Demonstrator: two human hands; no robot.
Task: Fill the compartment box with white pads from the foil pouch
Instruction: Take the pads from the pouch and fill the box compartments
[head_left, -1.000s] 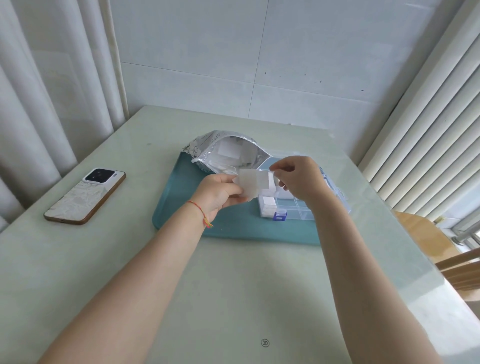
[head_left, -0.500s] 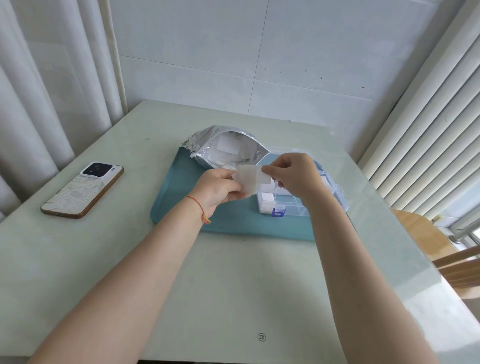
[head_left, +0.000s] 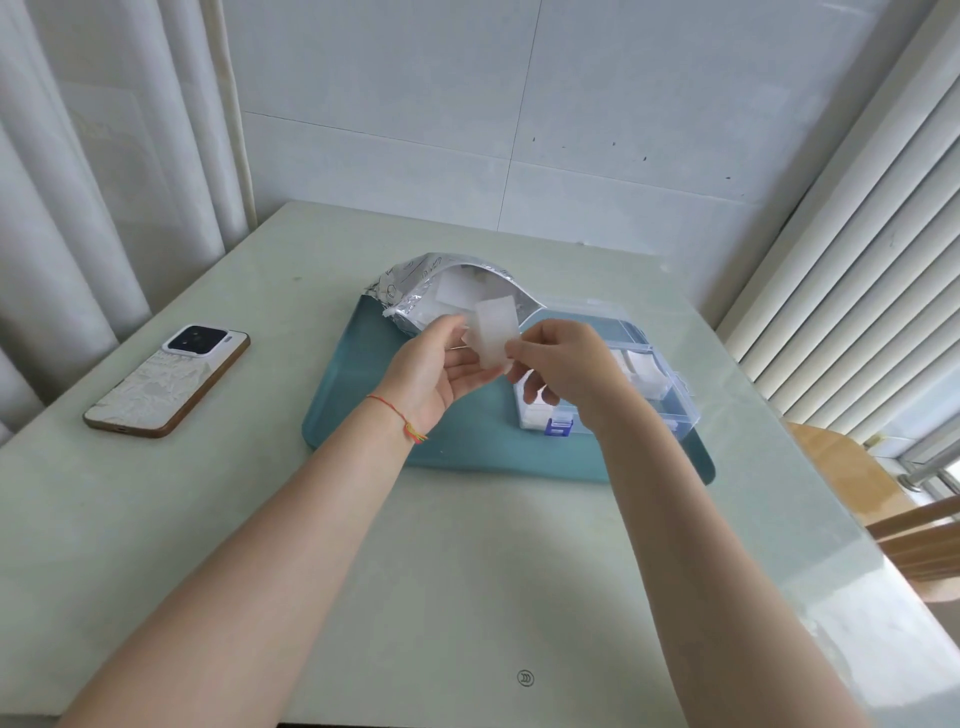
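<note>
Head view: one phone (head_left: 166, 382) lies at the table's (head_left: 467, 597) left. On the one teal tray (head_left: 363, 415), the foil pouch (head_left: 415, 291) opens toward the person. The left hand (head_left: 436, 374), palm up with fingers loosely spread, touches the single raised white pad (head_left: 493, 332); its long axis runs near-upright, tilted slightly left. The right hand (head_left: 566, 364) pinches the pad's lower right edge. Rightmost, the one clear compartment box (head_left: 670, 400) holds several pads; the count is unclear.

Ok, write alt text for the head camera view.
Two hands hold a white pad above a teal tray: the right hand pinches it, the left hand lies open beneath. Behind are an open foil pouch and a clear compartment box; a phone lies left.
</note>
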